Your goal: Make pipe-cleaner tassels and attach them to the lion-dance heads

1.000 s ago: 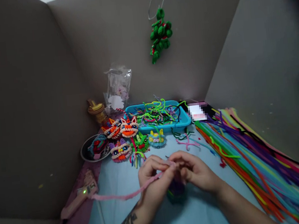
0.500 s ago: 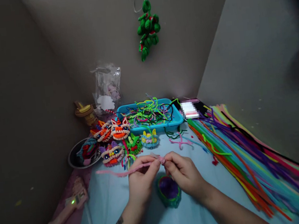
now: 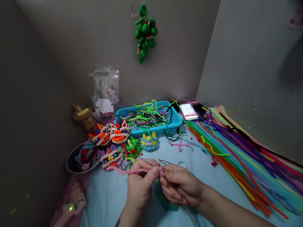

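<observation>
A fuzzy pink pipe cleaner has a small coiled end between my two hands, its loose tail running out to the left. My left hand pinches it near the coil with thumb and forefinger. On the other side, my right hand is closed with its fingertips at the coil. Metal parts show around the right hand: a finger ring and a long pointed shaft, apparently of scissors, mostly hidden; whether the hand grips them I cannot tell. Under the right hand sits a green fuzzy piece, partly covered.
Several lion-head figures stand left of centre. Behind them is a blue tray of pipe-cleaner scraps. Long bundled pipe cleaners cover the right side. A dark bowl and a pink glue gun lie at the left.
My right hand has turned and curled over the green piece, hiding its purple inside. The metal ring and shaft now show around it. The left hand still pinches the pink pipe cleaner.
</observation>
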A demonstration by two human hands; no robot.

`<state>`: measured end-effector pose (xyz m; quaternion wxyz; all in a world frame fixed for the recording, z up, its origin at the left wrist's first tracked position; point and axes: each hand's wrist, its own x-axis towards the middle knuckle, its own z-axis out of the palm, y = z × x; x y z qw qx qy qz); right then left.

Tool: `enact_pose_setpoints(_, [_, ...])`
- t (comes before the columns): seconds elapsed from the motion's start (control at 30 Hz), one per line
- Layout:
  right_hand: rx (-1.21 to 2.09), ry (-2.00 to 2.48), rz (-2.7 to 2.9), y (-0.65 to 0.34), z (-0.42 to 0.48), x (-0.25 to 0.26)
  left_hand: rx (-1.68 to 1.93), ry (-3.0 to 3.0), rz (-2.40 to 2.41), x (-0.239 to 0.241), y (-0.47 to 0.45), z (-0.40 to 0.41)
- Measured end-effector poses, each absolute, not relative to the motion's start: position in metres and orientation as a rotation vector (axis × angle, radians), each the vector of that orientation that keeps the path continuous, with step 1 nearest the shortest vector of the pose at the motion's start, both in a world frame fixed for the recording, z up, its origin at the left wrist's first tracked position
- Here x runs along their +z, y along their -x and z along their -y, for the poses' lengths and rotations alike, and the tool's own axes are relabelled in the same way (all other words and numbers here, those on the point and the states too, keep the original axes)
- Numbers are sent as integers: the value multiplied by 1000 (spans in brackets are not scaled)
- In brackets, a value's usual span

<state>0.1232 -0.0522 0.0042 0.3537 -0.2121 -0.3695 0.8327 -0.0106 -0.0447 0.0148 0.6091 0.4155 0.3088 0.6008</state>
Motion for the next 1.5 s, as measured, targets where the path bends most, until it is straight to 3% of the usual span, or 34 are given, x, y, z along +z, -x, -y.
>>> enact_pose_setpoints(0.37, [1072, 1134, 1437, -126, 54, 12, 1428, -1024, -1028, 7, 10, 42])
enact_pose_setpoints(0.57, [890, 1204, 1501, -129, 53, 11, 1382, -1026, -1021, 6, 13, 41])
enact_pose_setpoints(0.7, [1047, 1157, 1494, -129, 53, 13, 1382, -1001, -1020, 6, 13, 40])
enact_pose_setpoints(1.0, [1818, 855, 1212, -123, 48, 8, 1392, -951, -840, 11, 8, 41])
enact_pose_setpoints(1.17, [1963, 781, 1376, -151, 36, 9, 1339, -907, -815, 11, -2, 51])
enact_pose_setpoints(1.33, [2159, 649, 1663, -186, 32, 19, 1033, -1073, -684, 19, -10, 67])
enact_pose_setpoints(1.5, [2162, 622, 1706, -191, 37, 19, 1058, -1272, -613, 24, -7, 72])
